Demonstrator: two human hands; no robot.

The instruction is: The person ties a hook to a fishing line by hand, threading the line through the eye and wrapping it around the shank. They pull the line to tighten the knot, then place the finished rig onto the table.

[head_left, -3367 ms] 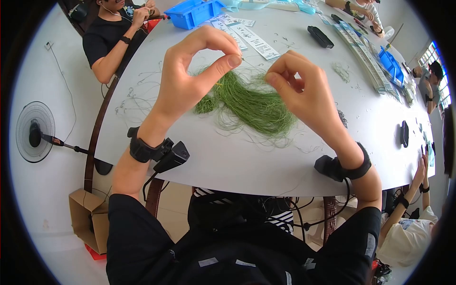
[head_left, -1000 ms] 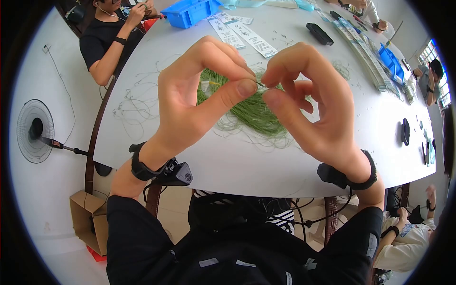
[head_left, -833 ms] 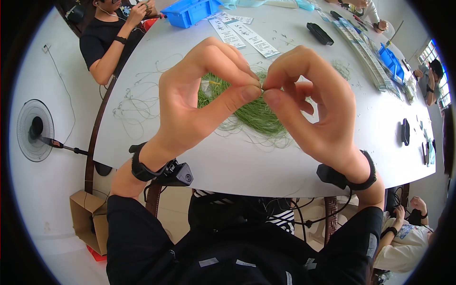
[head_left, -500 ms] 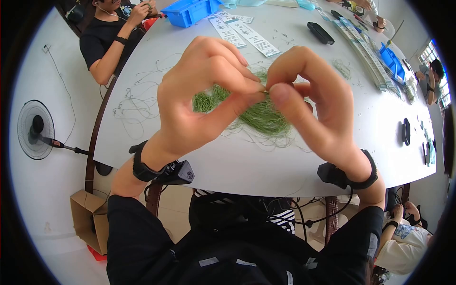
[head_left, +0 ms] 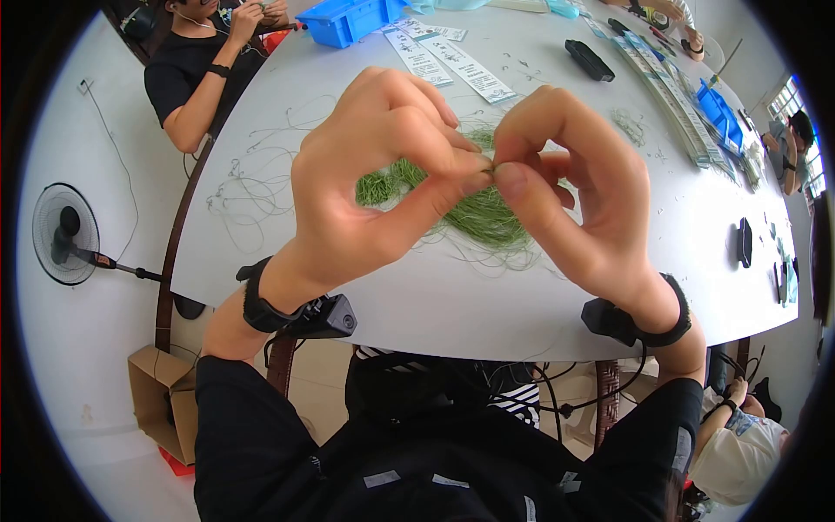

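Observation:
My left hand (head_left: 374,170) is closed in a pinch, thumb against index finger. Its fingertips meet those of my right hand (head_left: 578,187), which pinches from the other side. Whatever sits between them is tiny and mostly hidden, with only a thin dark-greenish trace at the meeting point. Behind and below both hands lies a tangled bundle of fine green line (head_left: 491,222) on the table, partly covered by my fingers. Thin pale lines with what look like small hooks (head_left: 230,196) are spread on the table left of my left hand.
On the white table (head_left: 461,304) are a blue bin (head_left: 348,22), printed card strips (head_left: 465,65), a black case (head_left: 589,60), long packs (head_left: 665,96) and another blue tray (head_left: 720,113). A person (head_left: 187,78) sits at far left; others sit right. A fan (head_left: 65,235) stands left.
Both hands have shifted very slightly to the right, still pinching fingertip to fingertip. The person at far left has moved their hands a little.

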